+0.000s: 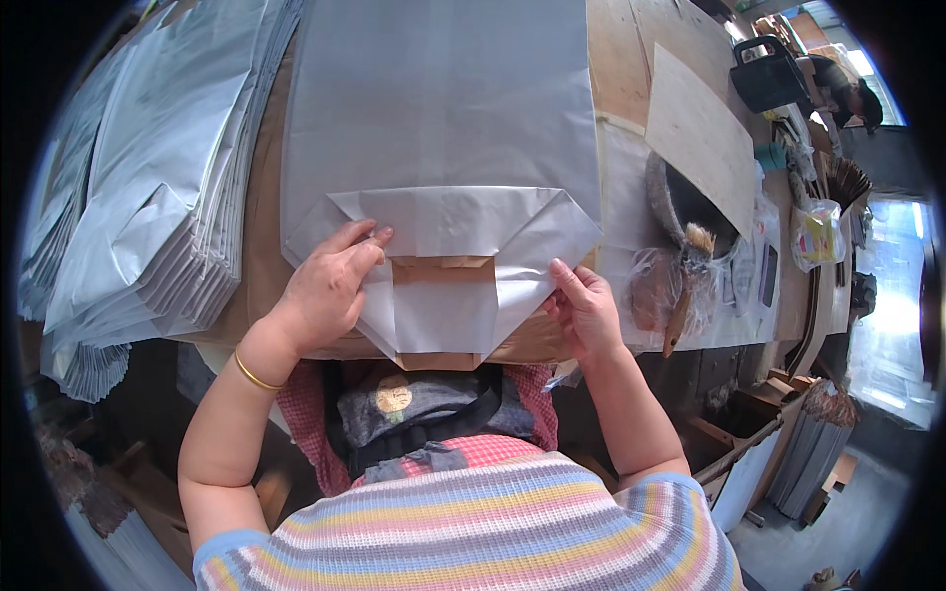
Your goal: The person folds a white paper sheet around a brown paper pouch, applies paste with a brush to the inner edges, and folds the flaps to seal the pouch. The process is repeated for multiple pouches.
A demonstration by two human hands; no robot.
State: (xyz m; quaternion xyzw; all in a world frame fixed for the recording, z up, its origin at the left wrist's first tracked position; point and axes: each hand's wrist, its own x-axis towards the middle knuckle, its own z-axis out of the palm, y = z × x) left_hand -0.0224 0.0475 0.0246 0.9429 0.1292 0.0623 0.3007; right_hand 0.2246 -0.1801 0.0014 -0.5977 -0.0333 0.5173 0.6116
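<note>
A large silver-grey paper bag [443, 98] lies flat on the table before me, its bottom end toward me. That end is opened out into folded flaps, and a brown strip [443, 270] shows between the far and near flaps. My left hand [330, 281] is closed on the left side of the folded end, fingertips on the paper near the brown strip. On the opposite side, my right hand [583, 305] pinches the right edge of the near flap between thumb and fingers. Part of the left thumb is hidden.
Stacks of silver-grey bags [148, 217] fill the table's left side. To the right are a brush [690, 286] in clear plastic, a dark round basin [695, 202] and a board [695, 138] partly over it. A black container [769, 77] stands farther back.
</note>
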